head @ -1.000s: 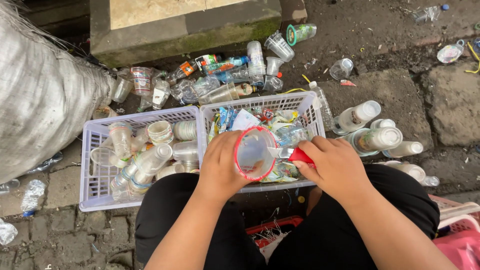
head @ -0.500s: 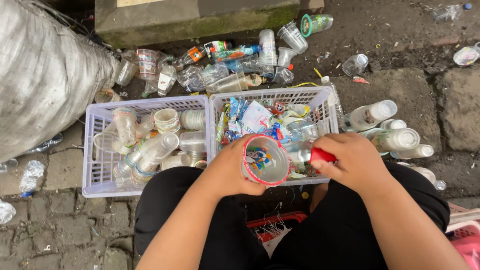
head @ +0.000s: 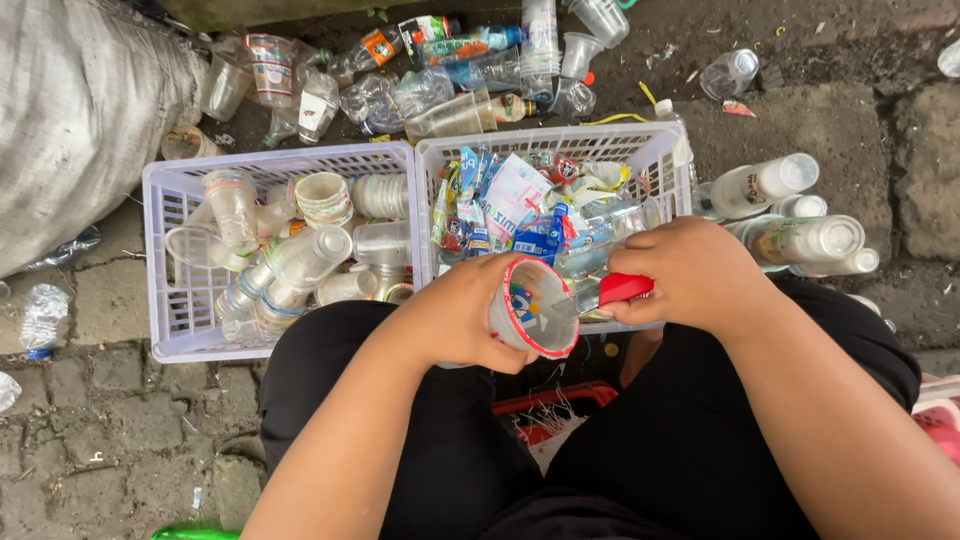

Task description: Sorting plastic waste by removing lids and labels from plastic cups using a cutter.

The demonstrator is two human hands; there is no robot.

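The ground is rough, damp stone paving [head: 110,440] with dirt-filled joints, darker and muddier toward 12 o'clock, where a loose heap of clear plastic bottles and cups [head: 450,70] lies scattered. A large grey woven sack [head: 80,120] bulges in from 10 o'clock. Two pale lavender plastic baskets stand side by side, touching, just beyond the person's knees: the left basket [head: 170,320], at about 10 o'clock from the hands, holds clear plastic cups and tubs lying on their sides; the right basket [head: 660,145], at 12 o'clock, is filled with colourful torn labels and wrappers. At 2 o'clock, just beside the right basket, several white-capped clear bottles [head: 790,215] lie on the stone. The person sits in black trousers, knees apart, with a bit of red plastic crate [head: 545,400] showing between the legs. The left hand [head: 465,315] is curled around a clear plastic cup with a red rim [head: 530,310], gripping it by its side so that the mouth faces the camera, held in front of the near edge of the right basket. The right hand [head: 690,270] is closed on a red-handled cutter [head: 615,290] whose tip reaches into the cup's mouth at 3 o'clock on the rim.
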